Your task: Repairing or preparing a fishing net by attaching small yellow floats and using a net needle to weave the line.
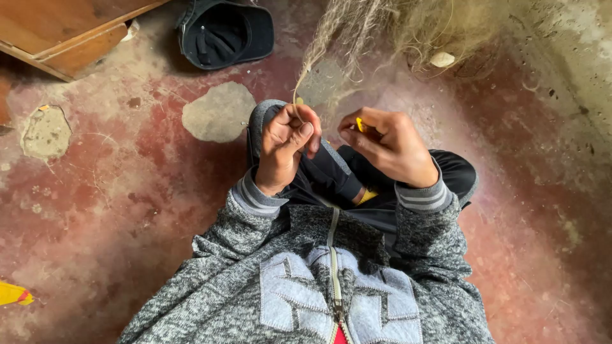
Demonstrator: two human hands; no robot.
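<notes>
Worn red-painted concrete floor (127, 191), patched grey where the paint has lifted, fills the frame; a dark upturned cap (224, 33) lies at top centre, a brown wooden furniture edge (70, 38) at upper left, a small yellow scrap (13, 294) at the lower left edge. I am seated, grey marled zip jacket (319, 280) at bottom centre. A pale, fine-meshed fishing net (382, 25) trails down from the top of the frame toward my hands, a small whitish float (442, 59) caught in it at upper right. My left hand (287, 143), centre frame, is closed, thumb and forefinger pinching a gathered strand of the netting (299, 89) that rises from it. My right hand (386, 146), just beside it and apart, is closed around a small yellow tool (361, 125), only its tip showing; I cannot tell its exact kind. Judgement: sound work at this stage calls for keeping the pinched strand taut and steady, holding the mesh open near the fingertips, and bringing the yellow tool in close and square, so the thread does not snag neighbouring meshes.
</notes>
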